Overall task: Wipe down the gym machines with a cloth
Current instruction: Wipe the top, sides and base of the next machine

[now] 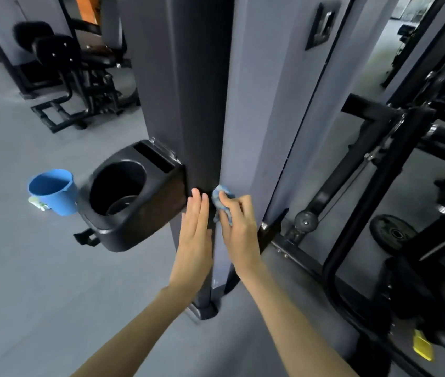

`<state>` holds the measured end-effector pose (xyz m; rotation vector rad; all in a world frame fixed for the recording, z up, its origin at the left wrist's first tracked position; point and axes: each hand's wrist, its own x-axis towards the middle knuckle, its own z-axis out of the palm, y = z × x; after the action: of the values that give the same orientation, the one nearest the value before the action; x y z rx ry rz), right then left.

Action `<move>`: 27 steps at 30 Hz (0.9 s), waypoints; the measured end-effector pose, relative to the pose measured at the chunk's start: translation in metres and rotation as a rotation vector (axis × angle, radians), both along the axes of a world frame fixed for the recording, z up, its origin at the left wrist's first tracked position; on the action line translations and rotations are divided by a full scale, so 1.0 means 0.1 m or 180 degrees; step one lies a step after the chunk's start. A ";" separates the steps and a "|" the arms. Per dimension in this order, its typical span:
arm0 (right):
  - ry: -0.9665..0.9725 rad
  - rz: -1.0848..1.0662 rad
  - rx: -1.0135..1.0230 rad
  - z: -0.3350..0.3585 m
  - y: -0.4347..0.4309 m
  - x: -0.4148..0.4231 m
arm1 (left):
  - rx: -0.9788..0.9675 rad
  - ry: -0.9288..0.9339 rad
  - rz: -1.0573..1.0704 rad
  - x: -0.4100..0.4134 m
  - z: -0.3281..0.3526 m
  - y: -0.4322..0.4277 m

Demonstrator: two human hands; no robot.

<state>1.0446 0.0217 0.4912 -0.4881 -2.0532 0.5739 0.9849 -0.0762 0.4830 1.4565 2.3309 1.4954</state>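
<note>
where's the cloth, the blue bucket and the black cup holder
cloth (220,195): head view, on its bunched upper fold
blue bucket (58,204): head view, on its outer side wall
black cup holder (137,231): head view, on its front outer wall

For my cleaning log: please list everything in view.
cloth: one, blue, bunched against the column edge
column: one, grey and black, centre, upright
cup holder: one, black, on the column's left side
bucket: one, blue, floor, left of the cup holder
seated machine: one, black, far left
machine frame: one, black, right
weight plate: one, black, low right
left grip: one, bare hand, flat on the column
right grip: one, bare hand, holding the cloth
</note>
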 end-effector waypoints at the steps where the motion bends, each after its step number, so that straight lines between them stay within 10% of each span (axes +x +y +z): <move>1: 0.0002 -0.0006 -0.0063 -0.15 -0.02 0.02 | -0.0124 0.0045 0.0022 0.00 -0.17 -0.04; 27: 0.0619 -0.0551 -0.0274 -5.48 -0.19 -0.19 | -0.0541 0.0603 0.0229 -0.42 -5.69 -0.28</move>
<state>1.0259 0.0024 -0.0566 -0.6291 -1.7877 0.5833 0.9433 -0.1042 -0.0864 1.5473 2.5703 1.1843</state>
